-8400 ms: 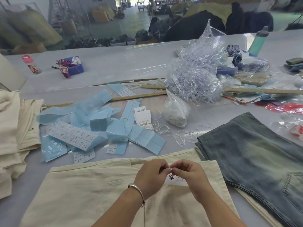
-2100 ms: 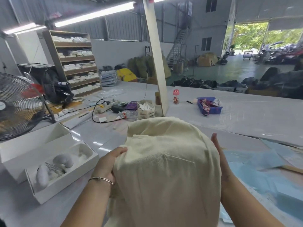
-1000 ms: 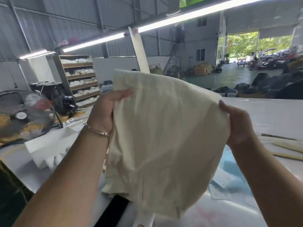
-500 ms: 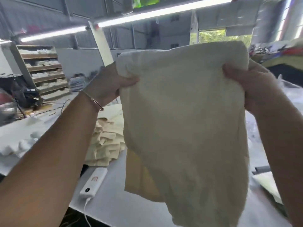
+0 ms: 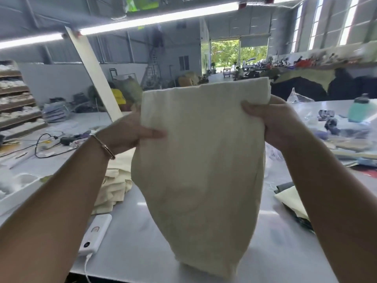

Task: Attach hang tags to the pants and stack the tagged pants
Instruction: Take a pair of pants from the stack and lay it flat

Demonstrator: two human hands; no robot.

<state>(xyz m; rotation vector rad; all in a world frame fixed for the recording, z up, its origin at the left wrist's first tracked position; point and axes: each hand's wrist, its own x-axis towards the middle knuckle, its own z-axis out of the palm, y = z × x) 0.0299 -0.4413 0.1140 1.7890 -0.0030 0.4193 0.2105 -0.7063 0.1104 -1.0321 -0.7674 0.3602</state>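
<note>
A folded pair of cream pants (image 5: 200, 160) hangs in the air in front of me, above the white table (image 5: 142, 242). My left hand (image 5: 126, 133) grips its upper left edge, thumb on the near face. My right hand (image 5: 279, 121) grips the upper right corner, fingers curled over the cloth. The lower end of the pants hangs down near the table's front edge. No hang tag shows on the side facing me. A stack of cream pants (image 5: 114, 184) lies on the table behind my left forearm.
A white power bank (image 5: 95, 235) with a cable lies near the front edge at the left. A white box (image 5: 18, 188) stands at far left. At right lie folded fabric (image 5: 289, 197), plastic bags and a teal bottle (image 5: 360, 108). A slanted white post (image 5: 93, 78) rises behind.
Both hands have lowered the held pants slightly and carried them rightward as my view turned right; the stack now sits behind my left forearm. The grip on both top corners is unchanged.
</note>
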